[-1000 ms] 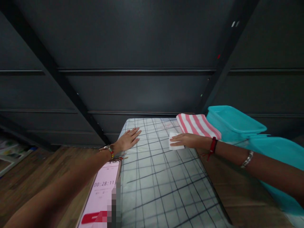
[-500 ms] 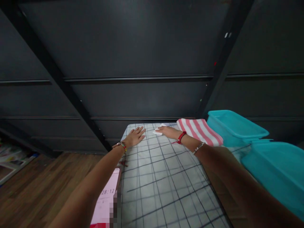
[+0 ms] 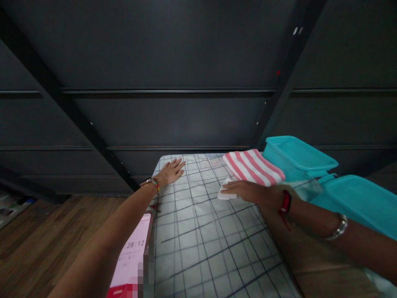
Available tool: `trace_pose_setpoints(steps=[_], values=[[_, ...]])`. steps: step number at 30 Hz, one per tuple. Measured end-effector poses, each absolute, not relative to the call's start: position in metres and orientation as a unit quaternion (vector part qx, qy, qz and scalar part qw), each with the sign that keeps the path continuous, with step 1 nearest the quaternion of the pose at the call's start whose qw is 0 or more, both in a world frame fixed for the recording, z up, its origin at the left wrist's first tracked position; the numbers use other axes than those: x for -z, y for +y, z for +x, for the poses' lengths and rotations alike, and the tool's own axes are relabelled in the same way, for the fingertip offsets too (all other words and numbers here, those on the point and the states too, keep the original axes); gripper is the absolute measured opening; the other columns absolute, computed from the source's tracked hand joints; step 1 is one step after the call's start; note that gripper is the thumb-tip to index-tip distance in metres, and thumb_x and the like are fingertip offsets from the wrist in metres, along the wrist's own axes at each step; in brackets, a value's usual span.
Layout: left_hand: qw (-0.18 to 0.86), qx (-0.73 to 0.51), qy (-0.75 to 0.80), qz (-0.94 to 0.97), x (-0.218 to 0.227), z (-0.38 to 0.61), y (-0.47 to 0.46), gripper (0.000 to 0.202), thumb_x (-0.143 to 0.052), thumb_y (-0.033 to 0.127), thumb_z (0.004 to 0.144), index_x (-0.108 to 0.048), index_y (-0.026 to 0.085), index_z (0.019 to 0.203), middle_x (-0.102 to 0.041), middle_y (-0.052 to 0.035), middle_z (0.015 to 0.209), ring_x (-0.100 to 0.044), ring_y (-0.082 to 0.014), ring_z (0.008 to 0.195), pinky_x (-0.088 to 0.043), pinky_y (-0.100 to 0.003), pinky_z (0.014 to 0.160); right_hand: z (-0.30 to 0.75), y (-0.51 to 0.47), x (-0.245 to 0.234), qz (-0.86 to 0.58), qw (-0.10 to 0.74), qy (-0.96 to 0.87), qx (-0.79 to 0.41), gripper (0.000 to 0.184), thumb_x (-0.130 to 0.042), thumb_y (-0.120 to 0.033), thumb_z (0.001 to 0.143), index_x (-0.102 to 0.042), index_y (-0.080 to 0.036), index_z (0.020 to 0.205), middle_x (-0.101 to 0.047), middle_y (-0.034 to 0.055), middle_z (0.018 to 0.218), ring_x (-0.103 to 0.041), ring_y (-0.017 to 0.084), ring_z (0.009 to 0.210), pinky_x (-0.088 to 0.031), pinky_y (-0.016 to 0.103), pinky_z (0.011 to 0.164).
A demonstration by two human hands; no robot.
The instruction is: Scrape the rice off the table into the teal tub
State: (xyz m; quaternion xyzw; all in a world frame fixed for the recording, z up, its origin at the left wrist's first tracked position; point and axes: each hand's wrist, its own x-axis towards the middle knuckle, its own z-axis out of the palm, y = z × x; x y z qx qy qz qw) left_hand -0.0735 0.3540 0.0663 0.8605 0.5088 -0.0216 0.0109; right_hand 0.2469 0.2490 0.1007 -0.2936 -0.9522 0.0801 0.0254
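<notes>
My left hand (image 3: 170, 171) lies flat with its fingers spread on a white checked tablecloth (image 3: 189, 231), close to its far left corner. Under the fingers of my right hand (image 3: 249, 191) is a folded white tissue (image 3: 226, 193), pressed against the cloth near the right side. Part of the tissue is hidden by those fingers. Just beyond my right hand lies a folded pink-and-white striped towel (image 3: 252, 166).
Two turquoise plastic bins (image 3: 299, 155) stand at the right, behind my right forearm. A phone (image 3: 133, 252) showing digits lies at the table's left edge. A dark panelled wall (image 3: 173, 124) rises behind the table, with wooden floor (image 3: 80, 231) to the left.
My right hand has drawn the tissue back toward me and to the right, away from the far edge. My left hand stays flat at the far left corner. The view has shifted slightly.
</notes>
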Motion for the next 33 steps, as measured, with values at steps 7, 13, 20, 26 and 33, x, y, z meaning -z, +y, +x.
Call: trace_pose_setpoints(steps=[7, 13, 20, 26, 33], values=[[0.008, 0.027, 0.482, 0.876, -0.082, -0.035, 0.355, 0.053, -0.018, 0.039, 0.091, -0.021, 0.018, 0.140, -0.018, -0.0086, 0.150, -0.011, -0.0262, 0.136, -0.016, -0.047, 0.108, 0.203, 0.291, -0.104, -0.395, 0.056, -0.917, -0.011, 0.050, -0.032, 0.005, 0.078, -0.048, -0.010, 0.123, -0.052, 0.0153, 0.126, -0.045, 0.019, 0.119, -0.037, 0.035, 0.098], [0.029, 0.042, 0.412, 0.910, -0.081, 0.024, 0.357, 0.048, -0.019, 0.041, 0.092, -0.024, 0.032, 0.138, -0.018, 0.0025, 0.150, -0.014, -0.0217, 0.136, -0.018, -0.043, 0.108, 0.196, 0.279, -0.087, -0.423, 0.043, -0.905, 0.027, 0.037, -0.040, 0.003, 0.079, -0.055, -0.011, 0.110, -0.060, 0.0147, 0.108, -0.057, 0.020, 0.102, -0.046, 0.037, 0.087], [0.031, 0.021, 0.396, 0.917, -0.068, 0.030, 0.358, 0.049, -0.018, 0.038, 0.092, -0.025, 0.028, 0.139, -0.022, -0.0010, 0.149, -0.016, -0.0240, 0.136, -0.017, -0.046, 0.107, 0.218, 0.181, -0.086, -0.425, 0.029, -0.904, 0.041, 0.038, -0.041, 0.002, 0.079, -0.055, -0.015, 0.111, -0.059, 0.0118, 0.113, -0.053, 0.020, 0.107, -0.045, 0.037, 0.091], [0.020, 0.006, 0.386, 0.922, -0.076, 0.032, 0.353, 0.048, -0.022, 0.036, 0.091, -0.031, 0.027, 0.136, -0.024, -0.0024, 0.148, -0.015, -0.0269, 0.136, -0.016, -0.050, 0.107, 0.229, 0.148, -0.100, -0.423, 0.040, -0.905, 0.034, 0.044, -0.036, 0.003, 0.079, -0.054, -0.016, 0.114, -0.058, 0.0078, 0.118, -0.052, 0.016, 0.109, -0.044, 0.030, 0.091], [0.023, 0.018, 0.373, 0.927, -0.071, 0.043, 0.340, 0.049, -0.021, 0.041, 0.091, -0.026, 0.028, 0.138, -0.023, -0.0018, 0.148, -0.019, -0.0249, 0.135, -0.022, -0.047, 0.106, 0.200, 0.196, -0.099, -0.472, 0.031, -0.880, 0.048, 0.041, -0.037, 0.003, 0.081, -0.054, -0.013, 0.114, -0.060, 0.0122, 0.110, -0.054, 0.019, 0.105, -0.044, 0.036, 0.090]])
